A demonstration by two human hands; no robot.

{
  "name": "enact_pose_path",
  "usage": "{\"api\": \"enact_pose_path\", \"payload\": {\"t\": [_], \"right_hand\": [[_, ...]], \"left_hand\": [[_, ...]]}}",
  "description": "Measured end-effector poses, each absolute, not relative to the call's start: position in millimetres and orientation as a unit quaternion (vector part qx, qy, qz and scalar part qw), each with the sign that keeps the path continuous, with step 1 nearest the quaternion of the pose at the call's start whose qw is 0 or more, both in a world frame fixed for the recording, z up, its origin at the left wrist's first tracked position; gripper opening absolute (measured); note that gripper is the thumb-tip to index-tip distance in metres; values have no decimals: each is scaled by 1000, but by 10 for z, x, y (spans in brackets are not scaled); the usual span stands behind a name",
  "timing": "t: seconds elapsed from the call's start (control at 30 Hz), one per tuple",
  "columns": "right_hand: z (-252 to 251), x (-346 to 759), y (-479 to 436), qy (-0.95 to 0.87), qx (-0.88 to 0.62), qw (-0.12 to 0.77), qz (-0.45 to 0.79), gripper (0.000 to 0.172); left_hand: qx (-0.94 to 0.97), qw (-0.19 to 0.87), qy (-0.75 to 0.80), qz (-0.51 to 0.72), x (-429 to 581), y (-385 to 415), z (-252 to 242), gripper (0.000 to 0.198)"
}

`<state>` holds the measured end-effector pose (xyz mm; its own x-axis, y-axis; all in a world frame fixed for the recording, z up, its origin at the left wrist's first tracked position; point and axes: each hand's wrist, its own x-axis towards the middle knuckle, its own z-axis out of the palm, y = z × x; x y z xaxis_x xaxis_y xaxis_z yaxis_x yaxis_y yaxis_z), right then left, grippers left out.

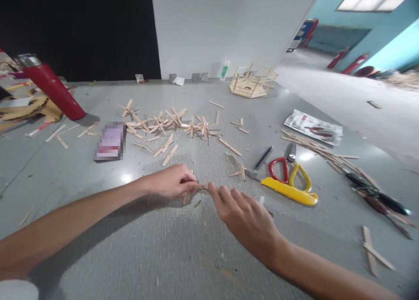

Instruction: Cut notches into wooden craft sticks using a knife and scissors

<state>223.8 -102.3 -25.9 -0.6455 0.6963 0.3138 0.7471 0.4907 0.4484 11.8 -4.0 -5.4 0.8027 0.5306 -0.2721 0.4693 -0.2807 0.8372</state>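
The left hand (175, 181) and the right hand (240, 210) are near each other at the centre of the frame, not touching. The left hand pinches a thin piece of wood (203, 186), which bridges the narrow gap between them. The right hand is curled at the other end of it; its fingers hide what they close on, so I cannot tell. Another short stick (186, 198) lies just below the left fingertips.

At upper left, a red flask (57, 88) stands with its silver cap on, so its contents are hidden. Beside it, at the left edge, is torn cardboard (49, 110). At upper right, an open six-sided frame (248, 90) built of sticks rests on the table (157, 252), near a glue tube (224, 70). Below that, at right, lies a white printed packet (313, 127); whether anything is inside cannot be told.

Loose sticks (170, 119) are heaped across the upper middle, with a blurred-out purple rectangle (110, 141) to their left. Right of centre, a yellow-handled blade (290, 191) lies next to pliers (290, 162) with red and yellow grips. A black-handled tool (376, 190) lies near the right edge.
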Motion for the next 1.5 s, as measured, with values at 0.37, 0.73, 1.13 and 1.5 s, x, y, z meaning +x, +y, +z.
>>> {"api": "enact_pose_path", "payload": {"t": [0.37, 0.73, 1.13, 1.5], "right_hand": [[-228, 2367, -933, -870, -488, 34, -58, 61], [-76, 2436, -761, -858, -481, 108, 141, 41], [-16, 2555, -620, -867, -410, 106, 261, 35], [-51, 2474, -780, -675, -529, 294, 422, 27]], "left_hand": [[805, 497, 321, 48, 107, -64, -111, 39], [813, 489, 310, 56, 108, -81, -92, 40], [787, 531, 312, 25, 107, -75, -47, 30], [720, 602, 339, 65, 99, -136, 98, 33]]}}
